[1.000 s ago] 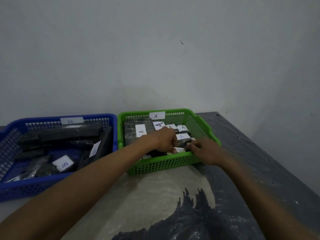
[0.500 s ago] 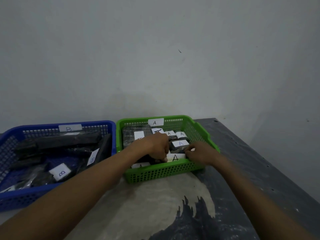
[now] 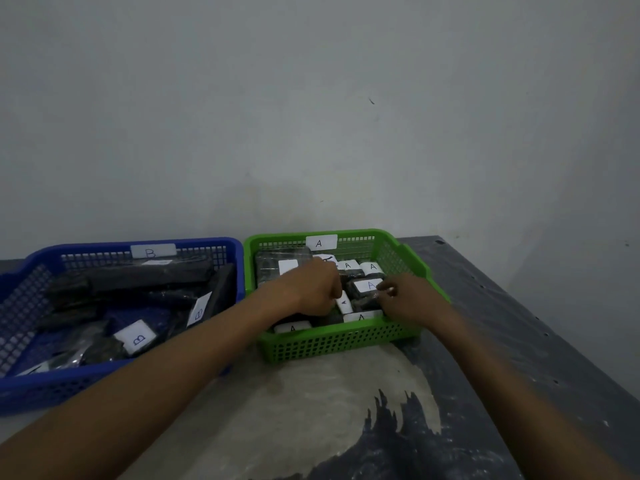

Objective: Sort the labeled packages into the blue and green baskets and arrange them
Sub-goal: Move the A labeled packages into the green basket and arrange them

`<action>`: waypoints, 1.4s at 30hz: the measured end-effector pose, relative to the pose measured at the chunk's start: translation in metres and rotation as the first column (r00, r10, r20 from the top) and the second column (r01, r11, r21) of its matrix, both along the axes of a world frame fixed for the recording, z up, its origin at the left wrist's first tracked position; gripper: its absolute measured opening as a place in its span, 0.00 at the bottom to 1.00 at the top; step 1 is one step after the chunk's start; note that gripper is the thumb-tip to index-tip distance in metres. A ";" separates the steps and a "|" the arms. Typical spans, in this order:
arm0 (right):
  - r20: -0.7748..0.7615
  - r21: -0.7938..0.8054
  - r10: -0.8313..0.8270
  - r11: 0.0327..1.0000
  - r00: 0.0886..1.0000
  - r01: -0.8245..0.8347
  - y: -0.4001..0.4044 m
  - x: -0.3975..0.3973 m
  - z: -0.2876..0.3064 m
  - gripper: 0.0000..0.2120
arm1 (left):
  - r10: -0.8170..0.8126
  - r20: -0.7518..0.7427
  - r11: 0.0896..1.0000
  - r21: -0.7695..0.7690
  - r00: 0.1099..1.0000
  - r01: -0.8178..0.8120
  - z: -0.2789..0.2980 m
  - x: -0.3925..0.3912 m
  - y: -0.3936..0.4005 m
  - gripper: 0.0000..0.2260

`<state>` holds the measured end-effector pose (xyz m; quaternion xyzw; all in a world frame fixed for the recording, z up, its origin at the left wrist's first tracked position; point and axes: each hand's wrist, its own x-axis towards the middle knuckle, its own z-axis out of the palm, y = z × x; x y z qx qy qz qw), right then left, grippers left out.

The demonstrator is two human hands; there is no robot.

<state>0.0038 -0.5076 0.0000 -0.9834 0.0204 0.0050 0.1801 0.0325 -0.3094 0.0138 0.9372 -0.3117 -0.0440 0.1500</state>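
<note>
at the bottom of the frame, two bare forearms reached up from the lower corners across a dark table (image 3: 519, 341) with a pale worn patch at its centre. no loose package lay on the part of the table that showed, so the sorting itself looked finished, with only the arranging left.

just above centre, both hands were inside the green basket (image 3: 339, 344), which sat right of centre. the left hand (image 3: 313, 289) was curled into a loose fist over the middle of the basket, its knuckles against a small package with a white label (image 3: 344, 302) standing on edge; whether its fingers actually pinched that package could not be told. the right hand (image 3: 408, 301), at the basket's right side, had its fingertips drawn together on the dark wrapped package marked a (image 3: 367, 286), apparently nudging it into line. around them, more dark packages with white a labels lay packed in close rows, front to back, looking nearly tidy.

to the left of the frame, touching the green one, sat the blue basket (image 3: 52, 386). its long dark packages with b labels (image 3: 136, 337) lay crossed and tilted, so that side probably still needed straightening.

at the back rims, a card marked a (image 3: 320, 242) and a card marked b (image 3: 152, 251) named each basket. behind stood a plain grey wall (image 3: 311, 98).
</note>
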 end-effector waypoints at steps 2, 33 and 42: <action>0.079 0.062 0.051 0.996 0.996 -0.056 0.013 -0.003 0.005 0.16 | 0.026 0.038 0.993 -0.115 0.999 -0.021 0.008 -0.005 0.026 0.09; 0.298 0.122 0.418 0.875 0.858 -0.469 0.233 -0.018 -0.039 0.20 | 0.503 -0.428 0.864 0.213 0.751 -0.457 -0.018 -0.025 0.267 0.23; 0.438 0.473 0.216 0.770 0.872 -0.428 0.235 -0.027 -0.025 0.16 | 0.350 -0.438 0.721 -0.437 0.828 -0.537 0.010 -0.048 0.289 0.15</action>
